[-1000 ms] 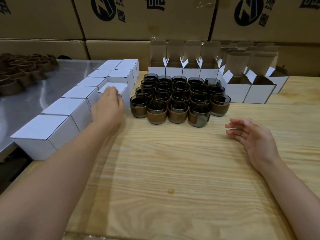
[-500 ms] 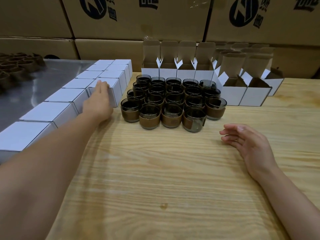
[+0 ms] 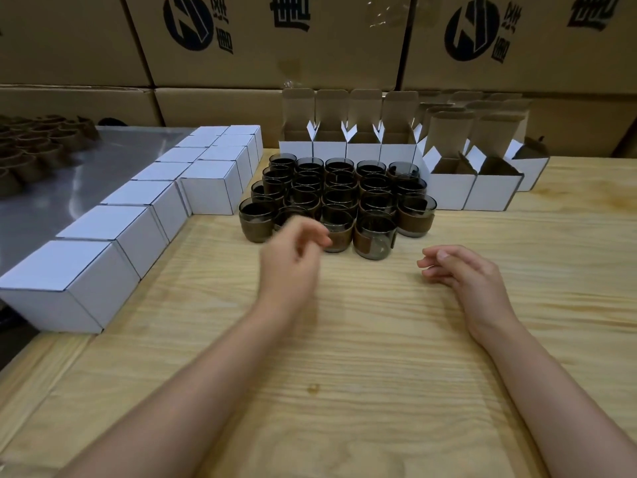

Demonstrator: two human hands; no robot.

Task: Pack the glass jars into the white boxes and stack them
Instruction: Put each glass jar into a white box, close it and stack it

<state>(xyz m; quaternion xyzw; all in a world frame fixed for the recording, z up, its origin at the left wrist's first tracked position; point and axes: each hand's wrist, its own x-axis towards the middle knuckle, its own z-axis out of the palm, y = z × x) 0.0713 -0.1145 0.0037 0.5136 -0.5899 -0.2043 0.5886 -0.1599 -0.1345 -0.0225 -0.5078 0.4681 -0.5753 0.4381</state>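
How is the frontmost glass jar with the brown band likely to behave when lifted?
The glass jar looks squat, so it probably resists tipping. Its brown band is likely less slippery than bare glass. It seems to touch neighbouring jars, so lifting may clink them.

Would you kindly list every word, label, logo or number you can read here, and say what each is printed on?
On the centre carton: a dark round logo, a mark and not letters; the large characters beside it are cut off at the top and unreadable.
On the right carton: the same logo, with characters likewise cropped and unreadable.
On the closed white boxes: no print visible.
On the glass jars: plain brown bands, no text visible.
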